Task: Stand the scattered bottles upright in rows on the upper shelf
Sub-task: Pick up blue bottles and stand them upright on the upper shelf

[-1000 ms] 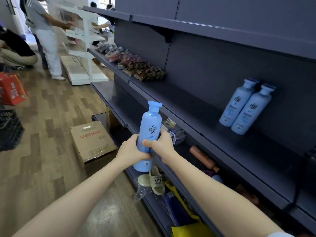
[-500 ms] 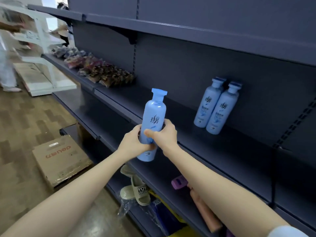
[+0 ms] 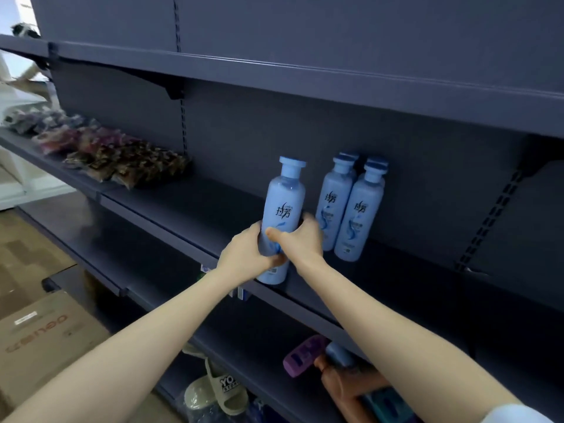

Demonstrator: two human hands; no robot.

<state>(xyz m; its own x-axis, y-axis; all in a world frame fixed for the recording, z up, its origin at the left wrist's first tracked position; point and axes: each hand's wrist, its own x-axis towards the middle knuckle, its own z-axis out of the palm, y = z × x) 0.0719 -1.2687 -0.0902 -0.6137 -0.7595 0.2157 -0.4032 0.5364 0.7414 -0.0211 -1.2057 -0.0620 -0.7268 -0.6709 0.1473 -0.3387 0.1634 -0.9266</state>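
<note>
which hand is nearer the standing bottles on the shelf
Right. The right hand grips the held bottle on the side next to the standing bottles; the left hand grips its far side.

A shop: long dark retail shelving (image 3: 274, 71) stocked with matching bottles (image 3: 351, 209) and packaged snacks (image 3: 122, 160).

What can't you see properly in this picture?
Head view:
- Back bottle: only its cap shows; the two front bottles hide the rest.
- Held bottle: lower label covered by the left hand and right hand; whether its base touches the shelf is unclear.
- Lower-shelf bottles: partly behind the right arm.
- Snack packets: blurred.
</note>
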